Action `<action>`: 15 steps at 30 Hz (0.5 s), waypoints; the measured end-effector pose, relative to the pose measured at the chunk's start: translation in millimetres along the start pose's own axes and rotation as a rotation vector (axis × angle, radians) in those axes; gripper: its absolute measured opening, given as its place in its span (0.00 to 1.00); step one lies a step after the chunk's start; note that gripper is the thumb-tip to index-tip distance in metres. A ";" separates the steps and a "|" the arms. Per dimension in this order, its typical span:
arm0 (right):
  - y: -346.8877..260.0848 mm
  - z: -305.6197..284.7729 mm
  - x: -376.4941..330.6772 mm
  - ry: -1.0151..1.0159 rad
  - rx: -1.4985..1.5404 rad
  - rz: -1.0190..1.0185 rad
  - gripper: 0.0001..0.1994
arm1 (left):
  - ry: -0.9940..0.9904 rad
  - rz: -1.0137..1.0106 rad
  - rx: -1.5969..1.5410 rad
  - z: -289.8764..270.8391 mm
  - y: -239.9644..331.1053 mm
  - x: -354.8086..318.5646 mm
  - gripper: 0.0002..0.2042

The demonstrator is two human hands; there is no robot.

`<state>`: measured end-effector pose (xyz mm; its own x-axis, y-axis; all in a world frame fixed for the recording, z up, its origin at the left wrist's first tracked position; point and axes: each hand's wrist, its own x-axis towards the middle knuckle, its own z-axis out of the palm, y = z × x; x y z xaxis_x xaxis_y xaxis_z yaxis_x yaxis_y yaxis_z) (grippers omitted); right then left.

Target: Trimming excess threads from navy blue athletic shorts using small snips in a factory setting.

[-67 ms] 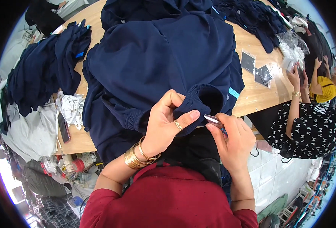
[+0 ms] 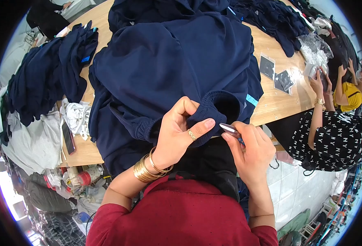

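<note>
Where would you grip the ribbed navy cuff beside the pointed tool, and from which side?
Likely pinch the cuff at its near-left part, from the person's left, where the left hand holds it: its open ring offers a band to close on, and the pointed tool in the right hand points in from the right.

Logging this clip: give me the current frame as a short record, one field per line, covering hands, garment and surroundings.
left hand: left hand pinches ribbed cuff
right hand: right hand grips pointed metal tool, probably snips, tip close by the cuff
garment: navy garment, lying over wooden table
left side: navy pile, white cloth, phone
right side: flat clear packets, co-worker in black patterned top
</note>
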<state>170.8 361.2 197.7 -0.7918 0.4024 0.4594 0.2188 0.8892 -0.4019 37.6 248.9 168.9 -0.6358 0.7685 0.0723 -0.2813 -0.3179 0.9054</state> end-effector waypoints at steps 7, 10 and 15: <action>0.3 0.1 1.4 0.009 -0.015 -0.010 0.11 | 0.012 -0.058 -0.077 2.4 2.9 1.2 0.12; -0.9 -0.5 1.3 0.012 -0.015 0.003 0.11 | 0.017 -0.063 -0.086 1.7 2.4 1.0 0.11; -0.9 0.6 1.6 0.014 0.001 0.005 0.11 | 0.008 -0.066 -0.094 0.4 2.5 0.8 0.11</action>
<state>169.0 361.0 198.3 -0.7829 0.4100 0.4680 0.2221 0.8868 -0.4053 36.6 249.0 171.4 -0.6196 0.7849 0.0103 -0.3886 -0.3182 0.8647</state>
